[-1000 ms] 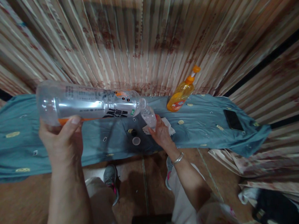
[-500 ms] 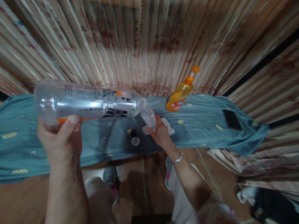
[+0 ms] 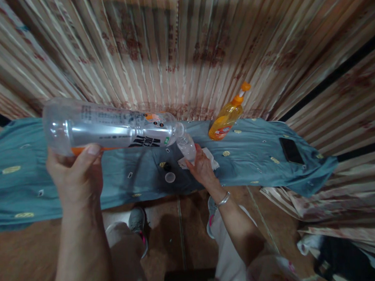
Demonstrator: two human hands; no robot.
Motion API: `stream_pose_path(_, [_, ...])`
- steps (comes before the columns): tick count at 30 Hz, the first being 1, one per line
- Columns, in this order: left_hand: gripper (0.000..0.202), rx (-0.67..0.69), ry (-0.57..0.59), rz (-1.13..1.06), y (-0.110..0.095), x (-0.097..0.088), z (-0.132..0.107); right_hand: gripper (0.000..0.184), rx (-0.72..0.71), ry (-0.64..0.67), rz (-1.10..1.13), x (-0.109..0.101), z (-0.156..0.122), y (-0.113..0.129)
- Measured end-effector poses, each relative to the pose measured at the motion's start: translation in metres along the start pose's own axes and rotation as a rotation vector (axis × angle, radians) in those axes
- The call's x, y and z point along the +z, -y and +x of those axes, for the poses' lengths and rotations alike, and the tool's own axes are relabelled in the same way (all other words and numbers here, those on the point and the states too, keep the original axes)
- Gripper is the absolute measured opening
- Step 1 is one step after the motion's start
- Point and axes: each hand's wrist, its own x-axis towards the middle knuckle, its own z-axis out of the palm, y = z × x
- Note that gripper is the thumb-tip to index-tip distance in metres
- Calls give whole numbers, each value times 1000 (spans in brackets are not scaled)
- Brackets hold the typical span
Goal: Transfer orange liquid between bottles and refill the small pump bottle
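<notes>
My left hand (image 3: pixel 78 167) is wrapped round the base end of a large clear plastic bottle (image 3: pixel 111 130) with a printed label, held nearly level. Its mouth meets the neck of a small clear bottle (image 3: pixel 186 146), which leans up to the left. Around that small bottle my right hand (image 3: pixel 202 167) is closed, low over the cloth. A white tissue (image 3: pixel 211 158) lies beneath and beside the right hand. On the cloth to the left sit a small round clear cap (image 3: pixel 169 177) and a dark cap (image 3: pixel 167 166). How much liquid the large bottle contains is hard to see.
A yellow-orange pump bottle (image 3: pixel 226 121) stands at the back of the bench covered in teal cloth (image 3: pixel 254 153). Toward the right end lies a black phone (image 3: pixel 291 150). Behind the bench hangs a pleated curtain (image 3: pixel 158 54). Dark fabric (image 3: pixel 344 254) rests on the floor at lower right.
</notes>
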Motion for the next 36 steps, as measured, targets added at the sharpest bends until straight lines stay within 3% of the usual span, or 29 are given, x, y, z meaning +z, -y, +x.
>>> stream_pose_path(14, [66,18,5,-23,1,5,3,67,22,25,-19,-1,1,1])
stream_pose_path(36, [78,21,24,9,1,6,2,70,11,18,8,0,0,-1])
